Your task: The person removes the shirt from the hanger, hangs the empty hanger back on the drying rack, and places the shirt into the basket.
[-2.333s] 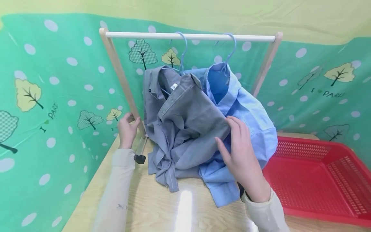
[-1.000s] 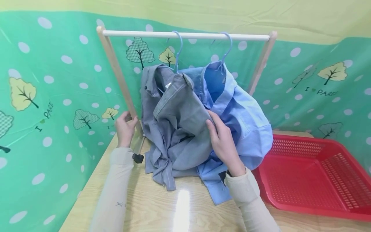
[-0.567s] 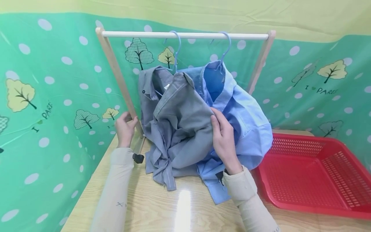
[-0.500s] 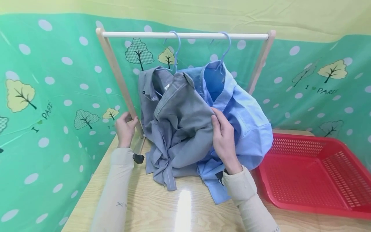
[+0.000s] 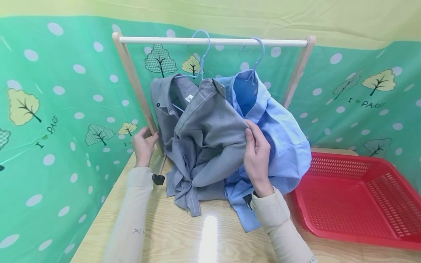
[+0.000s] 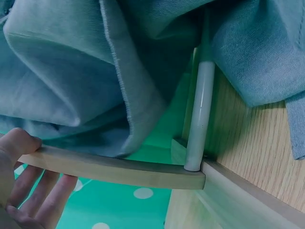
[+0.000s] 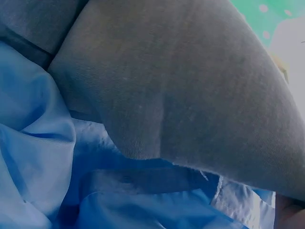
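A grey shirt [image 5: 207, 135] and a light blue shirt [image 5: 286, 131] hang on pale blue hangers [image 5: 202, 54] from a white rail [image 5: 223, 41]; their lower parts are bunched on the wooden table [image 5: 184, 237]. My right hand [image 5: 256, 148] pinches the grey shirt's right shoulder between thumb and fingers, in front of the blue shirt. My left hand [image 5: 144, 143] grips the rack's left wooden upright [image 5: 135, 84] near its foot. The left wrist view shows that upright [image 6: 109, 168] under my thumb, with my fingers [image 6: 45, 200] curled below it. In the right wrist view, grey cloth [image 7: 190, 86] lies over blue cloth [image 7: 71, 181].
A red perforated plastic basket [image 5: 348, 197] stands on the table at the right, beside the blue shirt. A green dotted curtain with tree prints [image 5: 65, 109] closes in the left and back. The rack's right upright [image 5: 297, 76] leans behind the blue shirt.
My right hand has slid from the grey shirt's front to its right shoulder and taken hold there. The grey shirt and its hanger have risen a little. My left hand stays on the upright.
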Motion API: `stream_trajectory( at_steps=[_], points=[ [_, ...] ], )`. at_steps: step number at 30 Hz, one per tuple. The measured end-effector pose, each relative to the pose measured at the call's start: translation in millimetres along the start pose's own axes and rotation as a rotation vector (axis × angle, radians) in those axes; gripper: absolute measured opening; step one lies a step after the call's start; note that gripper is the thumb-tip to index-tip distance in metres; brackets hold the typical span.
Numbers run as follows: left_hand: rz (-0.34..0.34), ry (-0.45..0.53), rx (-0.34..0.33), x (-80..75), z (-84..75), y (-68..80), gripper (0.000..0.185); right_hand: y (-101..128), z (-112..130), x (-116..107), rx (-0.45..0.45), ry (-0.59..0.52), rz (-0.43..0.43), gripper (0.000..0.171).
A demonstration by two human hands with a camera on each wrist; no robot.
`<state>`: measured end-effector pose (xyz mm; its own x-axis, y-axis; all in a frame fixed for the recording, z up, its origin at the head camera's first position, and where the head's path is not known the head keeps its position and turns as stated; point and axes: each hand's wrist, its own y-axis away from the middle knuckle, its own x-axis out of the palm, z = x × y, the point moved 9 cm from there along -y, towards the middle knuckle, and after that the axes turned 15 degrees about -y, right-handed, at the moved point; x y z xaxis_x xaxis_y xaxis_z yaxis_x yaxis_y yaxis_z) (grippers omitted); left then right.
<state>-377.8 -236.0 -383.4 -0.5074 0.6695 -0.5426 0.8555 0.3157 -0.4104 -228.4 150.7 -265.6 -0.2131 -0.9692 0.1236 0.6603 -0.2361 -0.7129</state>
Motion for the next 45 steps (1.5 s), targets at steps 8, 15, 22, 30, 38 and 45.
stream_trajectory(
  at_steps=[8, 15, 22, 30, 38, 45],
  points=[
    [-0.001, 0.017, 0.005, 1.2, 0.7, 0.0, 0.022, -2, 4, -5, -0.049, -0.025, -0.061, 0.028],
    [-0.008, 0.002, 0.017, 2.5, 3.1, -1.5, 0.02, 1, 10, -11, -0.07, -0.03, -0.081, 0.029],
    [-0.001, 0.001, 0.006, 3.1, 2.1, -0.8, 0.021, 6, 11, -19, -0.048, -0.046, -0.085, 0.03],
    [-0.002, -0.013, 0.03, 3.0, 0.2, -0.8, 0.02, 14, 13, -31, -0.062, -0.029, -0.082, 0.029],
    [-0.009, 0.0, 0.048, 2.7, 1.7, -0.9, 0.018, 25, 13, -41, -0.051, -0.018, -0.092, 0.029],
    [-0.003, 0.012, 0.044, 3.5, 2.7, -1.8, 0.015, 32, 13, -51, -0.039, -0.022, -0.115, 0.029]
  ],
)
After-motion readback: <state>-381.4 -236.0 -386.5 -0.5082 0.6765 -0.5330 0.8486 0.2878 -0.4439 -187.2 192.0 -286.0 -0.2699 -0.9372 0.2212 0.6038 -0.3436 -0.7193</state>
